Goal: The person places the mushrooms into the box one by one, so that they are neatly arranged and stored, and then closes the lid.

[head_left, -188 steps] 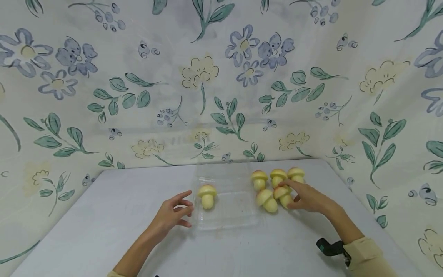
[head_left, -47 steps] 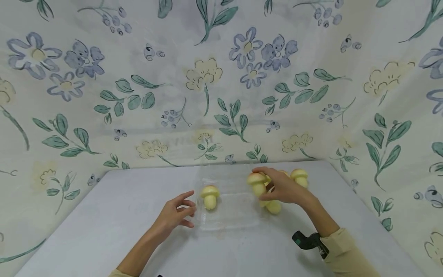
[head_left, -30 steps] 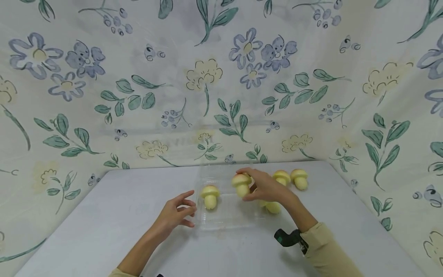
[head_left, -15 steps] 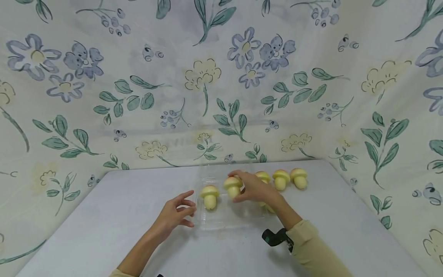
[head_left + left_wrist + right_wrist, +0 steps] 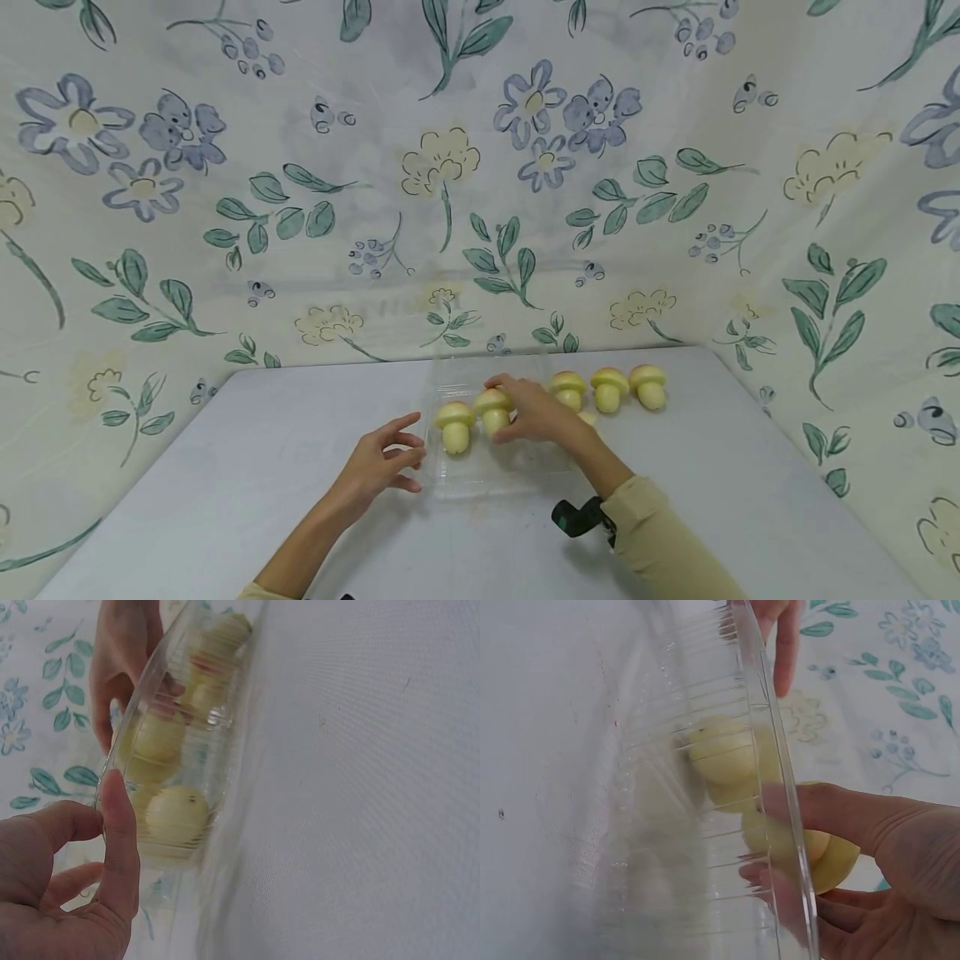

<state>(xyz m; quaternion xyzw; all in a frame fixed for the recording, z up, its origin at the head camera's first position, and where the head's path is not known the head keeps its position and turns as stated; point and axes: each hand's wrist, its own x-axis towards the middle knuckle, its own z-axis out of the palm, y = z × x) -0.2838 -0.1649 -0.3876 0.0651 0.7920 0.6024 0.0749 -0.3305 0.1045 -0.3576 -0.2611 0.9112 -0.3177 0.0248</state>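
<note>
My right hand (image 5: 532,412) holds a yellow mushroom (image 5: 493,410) by cap and stem, over the inside of a clear plastic box (image 5: 487,485). Just left of it in the box stands another yellow mushroom (image 5: 455,429); the two caps nearly meet. My left hand (image 5: 371,458) stays at the box's left side, fingers loosely bent. In the left wrist view its fingertips (image 5: 118,799) are at the box rim (image 5: 127,724). Through the clear wall in the right wrist view, the held mushroom (image 5: 832,862) shows between thumb and fingers.
Right of the box, several more mushrooms (image 5: 609,390) stand on the white table (image 5: 300,425). One mushroom (image 5: 587,418) is mostly hidden by my right arm. The box's transparent lid (image 5: 491,367) is raised at the back. A floral cloth (image 5: 450,208) hangs behind the table.
My right hand has carried a mushroom leftward from the group at the right into the box, then lowered it beside the first one. The left hand has hardly moved.
</note>
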